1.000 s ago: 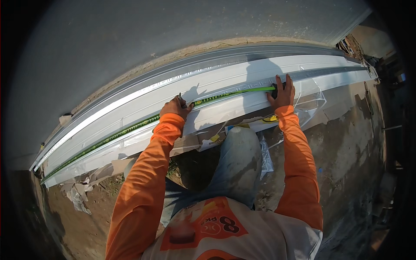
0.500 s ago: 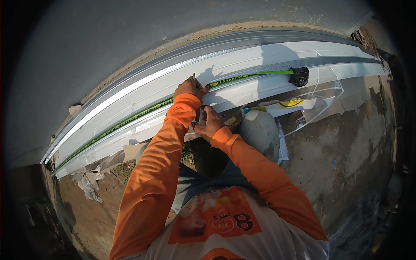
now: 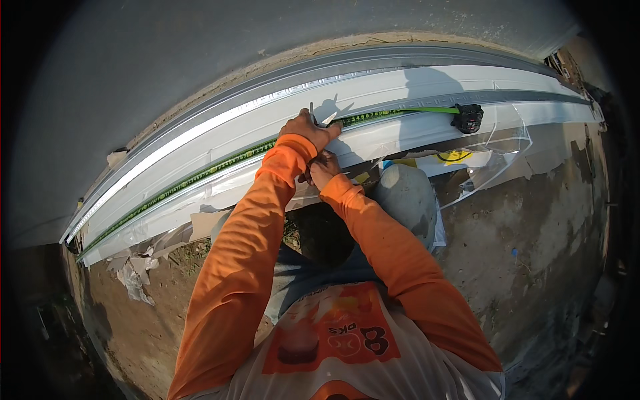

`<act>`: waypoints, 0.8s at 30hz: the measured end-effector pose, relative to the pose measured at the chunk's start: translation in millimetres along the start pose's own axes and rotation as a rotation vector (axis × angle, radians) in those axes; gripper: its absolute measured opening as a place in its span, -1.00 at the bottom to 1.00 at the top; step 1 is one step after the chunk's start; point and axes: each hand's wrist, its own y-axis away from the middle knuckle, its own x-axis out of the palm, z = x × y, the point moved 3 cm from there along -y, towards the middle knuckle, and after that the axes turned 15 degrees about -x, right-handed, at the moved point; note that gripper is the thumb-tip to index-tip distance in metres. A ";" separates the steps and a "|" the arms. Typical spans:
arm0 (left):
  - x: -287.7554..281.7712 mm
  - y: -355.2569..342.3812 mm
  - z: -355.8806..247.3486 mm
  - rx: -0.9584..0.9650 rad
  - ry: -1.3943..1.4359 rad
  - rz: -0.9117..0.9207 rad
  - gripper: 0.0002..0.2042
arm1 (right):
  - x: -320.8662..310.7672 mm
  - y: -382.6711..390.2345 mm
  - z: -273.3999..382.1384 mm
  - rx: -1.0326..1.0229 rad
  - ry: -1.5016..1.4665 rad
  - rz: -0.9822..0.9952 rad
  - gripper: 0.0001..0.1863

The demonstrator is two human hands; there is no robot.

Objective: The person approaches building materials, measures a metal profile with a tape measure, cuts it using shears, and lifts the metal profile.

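Note:
My left hand (image 3: 308,131) is closed, its thumb out to the right, at a metal tool that looks like snips. Two pointed blades of the snips (image 3: 329,119) stick out past my fingers, spread apart; the handles are hidden. Just below, my right hand (image 3: 325,169) is closed against the underside of my left wrist, and what it holds is hidden. Under my left hand runs an extended green tape measure blade (image 3: 227,163), lying along a grey metal channel. The black tape measure case (image 3: 468,119) rests on the channel at the right.
Long white panels (image 3: 380,85) and a silver metal strip (image 3: 193,137) lie beside a grey wall (image 3: 200,60). Clear plastic wrap (image 3: 513,143) and torn cardboard (image 3: 203,228) edge the stack. My knee (image 3: 404,197) is close by, above a dirt-stained floor (image 3: 520,220).
Both hands have shifted slightly right and up. The snips' blades now show spread apart, where one upright tip showed before. My right hand has moved up closer to my left wrist.

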 end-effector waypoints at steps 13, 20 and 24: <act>13.8 -13.1 21.5 0.243 0.227 -0.050 -0.67 | 17.8 28.7 128.0 -0.103 0.136 -0.359 -0.75; 11.2 -2.7 26.0 0.214 0.241 -0.097 -0.69 | -20.7 58.2 135.1 0.060 0.106 -0.242 -0.67; 11.6 -0.2 22.1 0.270 0.224 -0.156 -0.70 | -16.9 57.6 111.4 0.136 -0.129 -0.395 -0.81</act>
